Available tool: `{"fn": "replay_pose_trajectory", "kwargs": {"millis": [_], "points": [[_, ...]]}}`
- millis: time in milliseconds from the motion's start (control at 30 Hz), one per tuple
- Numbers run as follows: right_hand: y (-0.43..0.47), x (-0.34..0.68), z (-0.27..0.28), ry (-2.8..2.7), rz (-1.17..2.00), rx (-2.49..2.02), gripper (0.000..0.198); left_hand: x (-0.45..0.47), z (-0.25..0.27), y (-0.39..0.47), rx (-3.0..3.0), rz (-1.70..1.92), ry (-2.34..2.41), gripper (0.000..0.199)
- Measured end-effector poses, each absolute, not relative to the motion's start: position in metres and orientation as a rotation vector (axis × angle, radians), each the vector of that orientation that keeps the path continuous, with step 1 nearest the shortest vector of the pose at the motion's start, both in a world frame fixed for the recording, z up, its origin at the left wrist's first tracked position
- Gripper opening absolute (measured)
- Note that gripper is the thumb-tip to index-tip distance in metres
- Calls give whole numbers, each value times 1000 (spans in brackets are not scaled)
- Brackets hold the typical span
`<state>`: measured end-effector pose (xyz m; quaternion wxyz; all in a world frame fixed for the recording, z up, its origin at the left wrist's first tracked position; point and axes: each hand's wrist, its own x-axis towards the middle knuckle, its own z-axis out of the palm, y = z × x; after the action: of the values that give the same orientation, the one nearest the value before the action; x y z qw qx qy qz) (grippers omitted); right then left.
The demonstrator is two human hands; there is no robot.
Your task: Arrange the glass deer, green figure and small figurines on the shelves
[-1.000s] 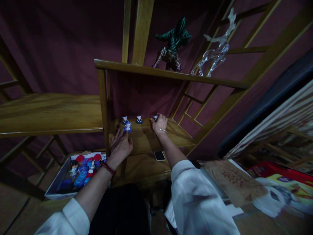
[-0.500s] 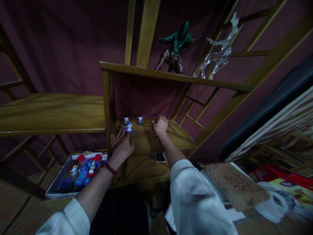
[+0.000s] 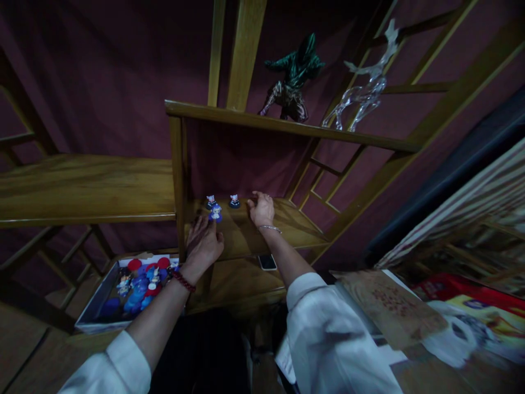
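On the middle wooden shelf [image 3: 238, 235], my left hand [image 3: 205, 243] rests with its fingers stretched out and apart. Its fingertips are close to a small purple figurine [image 3: 215, 213]; contact cannot be made out. Just behind that stands a small figurine [image 3: 210, 201] with a pale head and dark base. A similar figurine [image 3: 234, 201] is to its right, between my hands. Farther right, my right hand [image 3: 261, 210] reaches toward the back of the shelf, thumb and fingers apart. No object shows in it, though its far side is hidden.
A box [image 3: 82, 320] of blue, red and purple figurines sits at lower left. A phone [image 3: 268, 262] lies on the lower shelf. Above stand a green hooded statue [image 3: 297, 76] and a clear deer figure [image 3: 363, 96]. Paper and bags [image 3: 389, 306] are at right.
My right hand has shifted left along the shelf, and its fingers have spread. The dark bit seen at its fingertips earlier no longer shows. My left hand stays in place.
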<state>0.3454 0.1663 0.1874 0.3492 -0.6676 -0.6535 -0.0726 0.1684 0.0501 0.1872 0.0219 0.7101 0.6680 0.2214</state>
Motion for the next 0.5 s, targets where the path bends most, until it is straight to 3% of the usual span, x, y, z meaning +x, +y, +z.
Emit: {"fn": "replay_pose_trajectory", "kwargs": {"millis": [267, 500], "points": [[168, 312, 181, -1746, 142, -1800, 62, 168, 187, 50, 2202, 698, 2051, 48], [171, 308, 186, -1760, 200, -1804, 49, 169, 187, 50, 2205, 704, 2052, 48]]}}
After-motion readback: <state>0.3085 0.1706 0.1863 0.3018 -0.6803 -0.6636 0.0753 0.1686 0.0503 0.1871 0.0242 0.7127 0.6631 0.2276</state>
